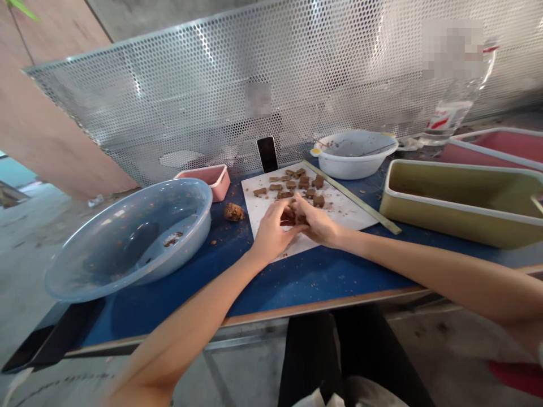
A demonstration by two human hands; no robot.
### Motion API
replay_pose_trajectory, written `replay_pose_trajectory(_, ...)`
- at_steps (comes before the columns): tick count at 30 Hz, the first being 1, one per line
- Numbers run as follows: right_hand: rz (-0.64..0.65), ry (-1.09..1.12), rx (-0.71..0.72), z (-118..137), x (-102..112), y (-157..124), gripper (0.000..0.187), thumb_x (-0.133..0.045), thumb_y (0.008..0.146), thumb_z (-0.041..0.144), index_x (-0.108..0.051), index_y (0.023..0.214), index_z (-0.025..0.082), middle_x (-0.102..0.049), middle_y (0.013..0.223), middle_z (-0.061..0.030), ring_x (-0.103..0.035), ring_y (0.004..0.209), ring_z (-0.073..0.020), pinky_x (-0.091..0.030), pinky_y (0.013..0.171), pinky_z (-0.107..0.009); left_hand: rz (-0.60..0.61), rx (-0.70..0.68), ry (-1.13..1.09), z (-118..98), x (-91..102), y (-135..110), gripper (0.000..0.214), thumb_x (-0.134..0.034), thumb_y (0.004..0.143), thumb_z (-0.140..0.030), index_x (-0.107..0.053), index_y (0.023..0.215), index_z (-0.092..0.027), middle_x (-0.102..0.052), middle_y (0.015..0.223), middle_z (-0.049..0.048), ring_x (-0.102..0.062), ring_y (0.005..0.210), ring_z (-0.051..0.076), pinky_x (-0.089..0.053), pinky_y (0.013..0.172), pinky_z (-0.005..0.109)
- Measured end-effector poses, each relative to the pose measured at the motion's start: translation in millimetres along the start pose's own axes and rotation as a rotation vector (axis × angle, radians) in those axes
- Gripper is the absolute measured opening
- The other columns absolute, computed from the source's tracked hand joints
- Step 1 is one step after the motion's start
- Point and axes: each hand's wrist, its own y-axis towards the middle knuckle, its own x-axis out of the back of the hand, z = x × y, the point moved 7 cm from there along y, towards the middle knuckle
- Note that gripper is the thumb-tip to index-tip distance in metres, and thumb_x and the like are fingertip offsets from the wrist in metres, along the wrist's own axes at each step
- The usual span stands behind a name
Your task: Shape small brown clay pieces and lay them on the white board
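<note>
My left hand (274, 226) and my right hand (316, 223) meet over a white sheet (352, 212). Between them, mostly covered by the fingers, is a piece of brown clay-like material (300, 219), and both hands are closed around it. Just beyond my fingertips, several small brown molded pieces (304, 182) lie spread on the sheet, some flat and some blocky. To the left of the sheet sits a rough brown lump (234, 212) of similar material. Crumbs are scattered about the sheet.
A large blue basin (127, 243) stands at left, a small pink box (218, 183) behind it. A phone (267, 154) leans against the perforated metal panel (203, 107). A flat strip (352, 198), white basin (356, 164), olive planter (458, 212) and plastic bottle (449, 118) are at right.
</note>
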Motion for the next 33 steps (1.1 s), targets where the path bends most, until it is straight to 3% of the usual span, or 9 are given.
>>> replay_pose_trajectory(6,0.112,0.069,-0.029,-1,-10,-3,0.081,-0.041,0.102,0.09,-0.076,0.13,0.022,-0.082,0.126,-0.0152,-0.075,0.126,-0.0306,-0.062,0.113,-0.047,-0.164,-0.075,0.248,-11,14.2,1,0.093,-0.099,0.079,-0.059,-0.054,0.155,-0.031,-0.056,0.149,0.016,-0.056,0.14,0.04,-0.047,0.121,0.06)
replay_pose_trajectory(11,0.108,0.014,-0.025,-1,-12,-8,0.06,-0.076,0.092,0.077,-0.08,0.112,0.021,-0.085,0.108,-0.0119,-0.081,0.108,-0.0291,-0.067,0.099,-0.043,-0.199,-0.058,0.31,-13,17.3,0,0.108,-0.102,0.076,-0.055,-0.043,0.164,-0.032,-0.045,0.16,0.0188,-0.046,0.15,0.044,-0.034,0.128,0.065)
replay_pose_trajectory(13,0.055,-0.077,0.021,2,-7,-9,0.051,-0.085,0.088,0.069,-0.081,0.108,0.021,-0.085,0.101,-0.0084,-0.082,0.097,-0.0263,-0.069,0.093,-0.04,-0.15,-0.089,0.259,-13,14.4,1,0.11,-0.099,0.079,-0.055,-0.037,0.167,-0.031,-0.041,0.161,0.0202,-0.043,0.153,0.044,-0.034,0.129,0.066)
replay_pose_trajectory(15,0.017,-0.127,0.04,4,-1,-10,0.047,-0.087,0.089,0.063,-0.082,0.111,0.022,-0.085,0.097,-0.0068,-0.082,0.092,-0.0256,-0.07,0.09,-0.042,-0.026,-0.146,0.192,-15,7.4,0,0.111,-0.094,0.084,-0.058,-0.031,0.17,-0.03,-0.037,0.163,0.0216,-0.039,0.156,0.045,-0.034,0.13,0.067)
replay_pose_trajectory(18,-0.043,-0.078,0.043,4,10,-8,0.048,-0.084,0.093,0.06,-0.079,0.123,0.024,-0.085,0.103,-0.0081,-0.083,0.093,-0.028,-0.072,0.089,-0.046,0.12,-0.181,0.113,-16,0.8,-3,0.096,-0.078,0.097,-0.059,-0.025,0.172,-0.03,-0.038,0.164,0.0215,-0.038,0.157,0.044,-0.033,0.131,0.069)
replay_pose_trajectory(22,-0.107,-0.004,0.106,7,23,-3,0.058,-0.075,0.102,0.058,-0.064,0.148,0.027,-0.083,0.122,-0.0109,-0.083,0.111,-0.0302,-0.07,0.102,-0.052,0.025,-0.137,-0.002,-10,9.4,-5,0.064,-0.056,0.111,-0.054,-0.034,0.166,-0.029,-0.046,0.161,0.0195,-0.044,0.153,0.039,-0.034,0.131,0.066)
replay_pose_trajectory(26,-0.082,-0.085,0.201,6,22,0,0.071,-0.068,0.106,0.062,-0.04,0.166,0.036,-0.071,0.153,-0.0117,-0.073,0.137,-0.03,-0.058,0.122,-0.062,-0.141,0.088,-0.347,4,12.4,0,0.065,-0.055,0.11,-0.065,-0.036,0.165,-0.034,-0.049,0.161,0.0144,-0.052,0.151,0.034,-0.039,0.131,0.058)
replay_pose_trajectory(30,-0.103,-0.399,0.412,14,10,-8,0.077,-0.056,0.109,0.07,-0.029,0.173,0.037,-0.038,0.182,-0.012,-0.042,0.167,-0.0323,-0.038,0.137,-0.065,-0.429,0.515,-0.879,19,0.7,6,0.046,-0.06,0.108,-0.055,-0.052,0.151,-0.039,-0.058,0.155,0.0044,-0.057,0.15,0.028,-0.046,0.128,0.046)
replay_pose_trajectory(33,-0.075,-0.701,0.57,27,-10,-24,0.074,-0.043,0.115,0.065,-0.023,0.179,0.034,-0.024,0.188,-0.0092,-0.022,0.176,-0.0327,-0.023,0.144,-0.064,-0.334,0.938,-1.271,12,-38.1,10,0.041,-0.047,0.11,-0.058,-0.067,0.128,-0.028,-0.072,0.126,0.0091,-0.068,0.138,0.034,-0.058,0.114,0.05)
